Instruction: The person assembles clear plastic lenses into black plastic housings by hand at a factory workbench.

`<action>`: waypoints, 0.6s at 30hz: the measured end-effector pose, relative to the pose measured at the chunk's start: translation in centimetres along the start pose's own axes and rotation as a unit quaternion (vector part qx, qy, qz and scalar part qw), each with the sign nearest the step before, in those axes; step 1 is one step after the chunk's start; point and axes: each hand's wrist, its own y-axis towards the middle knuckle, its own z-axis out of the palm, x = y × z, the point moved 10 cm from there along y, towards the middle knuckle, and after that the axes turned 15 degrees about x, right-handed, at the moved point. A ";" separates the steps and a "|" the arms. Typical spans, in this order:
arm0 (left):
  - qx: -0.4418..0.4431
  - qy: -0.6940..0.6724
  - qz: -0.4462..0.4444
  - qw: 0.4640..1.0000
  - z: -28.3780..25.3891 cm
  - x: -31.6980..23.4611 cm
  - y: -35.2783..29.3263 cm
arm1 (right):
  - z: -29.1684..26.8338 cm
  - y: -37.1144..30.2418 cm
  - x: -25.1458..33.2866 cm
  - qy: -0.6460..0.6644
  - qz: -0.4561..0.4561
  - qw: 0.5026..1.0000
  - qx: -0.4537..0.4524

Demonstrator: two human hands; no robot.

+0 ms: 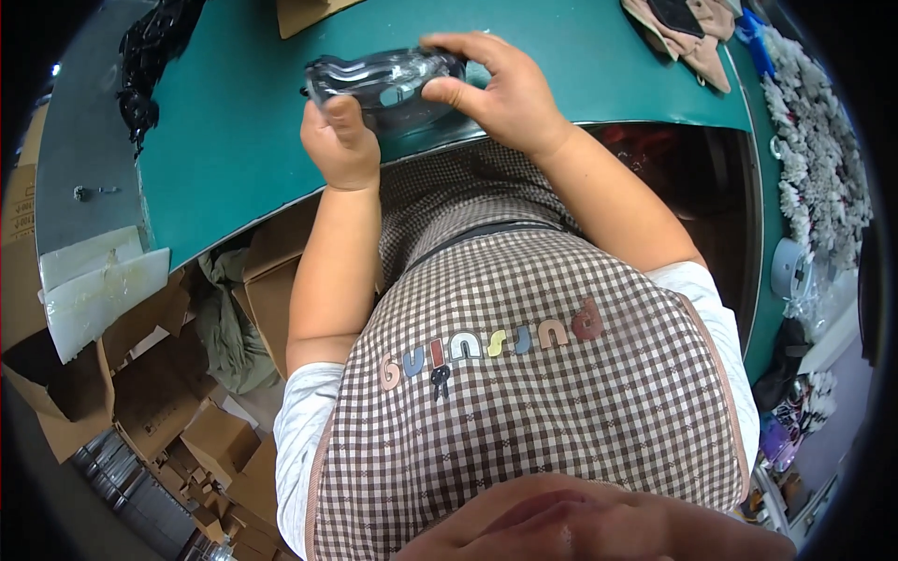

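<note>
A glossy, dark, curved piece, see-through in places like clear plastic, is held between my hands over the near edge of the green tabletop. I cannot make out its exact kind. My left hand grips its left end from below, the thumb in front and the other fingers mostly hidden. At the right end, my right hand closes around it, index finger along the top and thumb on the near side. The piece hides part of both hands, and its edges look slightly smeared.
Black glossy items lie at the table's far left. White slabs stick out at the left edge, above cardboard boxes. A beige cloth item rests at the back right, beside a grey-white fluffy heap and a tape roll.
</note>
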 end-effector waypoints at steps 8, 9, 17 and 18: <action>-0.142 -0.344 -0.073 0.925 0.6 0.7 0.5 | 4.8 0.4 -1.6 0.594 0.013 0.804 0.024; -0.197 -0.332 -0.106 0.916 0.2 1.1 0.0 | 4.8 0.6 -1.5 0.594 0.012 0.804 0.023; -0.048 -0.313 -0.067 0.946 -7.6 2.0 -2.2 | 8.6 0.1 0.8 0.427 0.076 0.887 0.157; -0.002 -0.297 -0.084 0.951 -10.1 2.7 -3.6 | 9.0 0.0 1.0 0.395 0.060 0.899 0.180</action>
